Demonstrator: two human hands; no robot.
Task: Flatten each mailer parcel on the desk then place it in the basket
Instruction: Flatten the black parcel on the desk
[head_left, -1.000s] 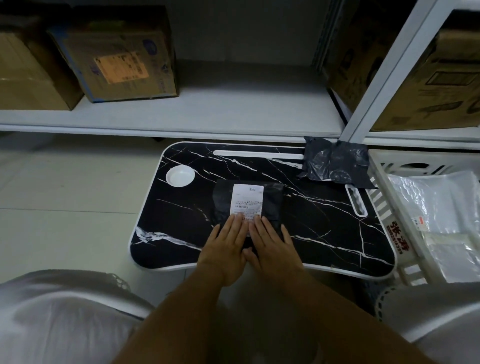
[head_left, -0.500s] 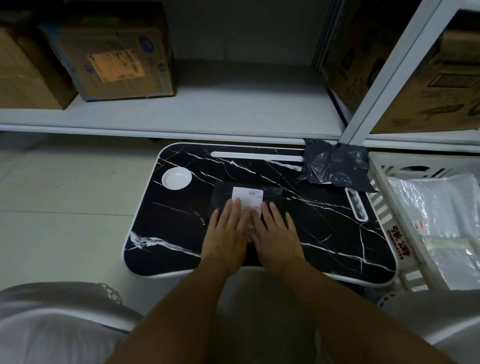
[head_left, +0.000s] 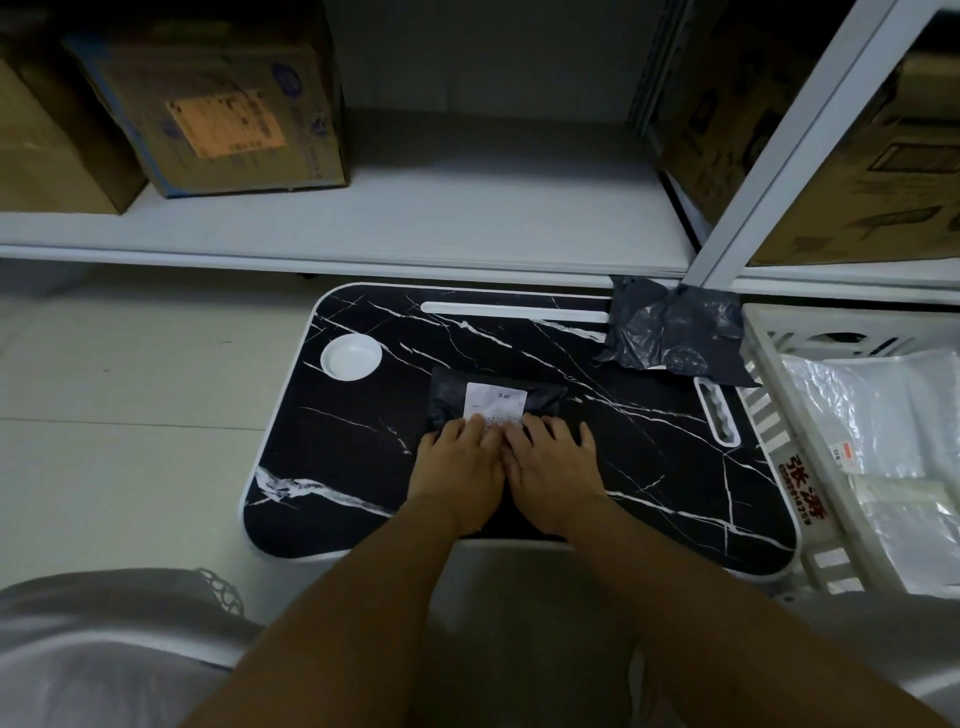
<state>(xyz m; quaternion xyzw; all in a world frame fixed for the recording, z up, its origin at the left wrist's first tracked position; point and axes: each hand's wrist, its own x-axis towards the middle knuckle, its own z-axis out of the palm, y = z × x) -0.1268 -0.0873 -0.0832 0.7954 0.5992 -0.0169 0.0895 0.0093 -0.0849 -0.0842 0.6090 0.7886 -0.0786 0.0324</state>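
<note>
The near half of the black mailer parcel (head_left: 447, 395) lies hidden under the left hand (head_left: 457, 467) and the right hand (head_left: 553, 467), whose fingers (head_left: 480, 428) cover the lower lines of its white label (head_left: 496, 400) (the print that shows is too small to read). The basket (head_left: 769, 374) runs off the right edge, and the cardboard boxes (head_left: 218, 104) are cut by the top.

Left hand (head_left: 457, 467) and right hand (head_left: 553, 467) press parcel (head_left: 496, 397).
</note>
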